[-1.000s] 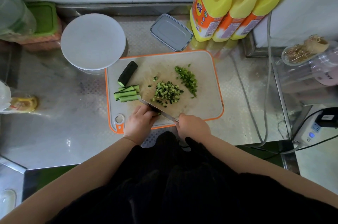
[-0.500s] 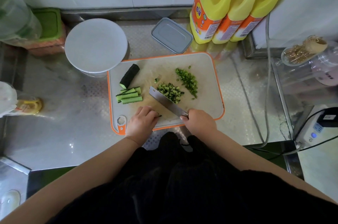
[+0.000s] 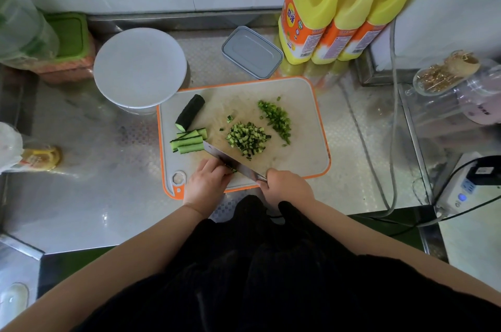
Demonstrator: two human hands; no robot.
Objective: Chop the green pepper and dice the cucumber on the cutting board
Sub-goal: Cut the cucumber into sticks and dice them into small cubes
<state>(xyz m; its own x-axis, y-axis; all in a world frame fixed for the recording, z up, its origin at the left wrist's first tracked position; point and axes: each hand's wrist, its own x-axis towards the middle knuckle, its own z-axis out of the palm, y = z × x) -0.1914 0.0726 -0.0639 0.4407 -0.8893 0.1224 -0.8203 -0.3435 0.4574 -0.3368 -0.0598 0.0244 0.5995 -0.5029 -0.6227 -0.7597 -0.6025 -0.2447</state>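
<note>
An orange-rimmed cutting board (image 3: 298, 104) lies on the steel counter. On it are a whole cucumber end (image 3: 189, 112), several cucumber strips (image 3: 188, 141), a heap of diced cucumber (image 3: 246, 138) and a band of chopped green pepper (image 3: 276, 119). My right hand (image 3: 288, 188) grips the handle of a knife (image 3: 230, 159) whose blade slants across the board's near part. My left hand (image 3: 207, 184) has curled fingers on cucumber strips (image 3: 230, 167) right beside the blade; they are mostly hidden.
A white round lid (image 3: 139, 67) overlaps the board's back left corner. A grey rectangular lid (image 3: 252, 51) and three yellow bottles (image 3: 341, 6) stand behind the board. A cable (image 3: 394, 115) and a power strip (image 3: 466, 185) are on the right.
The knife swept the diced cucumber up into the heap, then came back down next to my left hand at the board's near edge.
</note>
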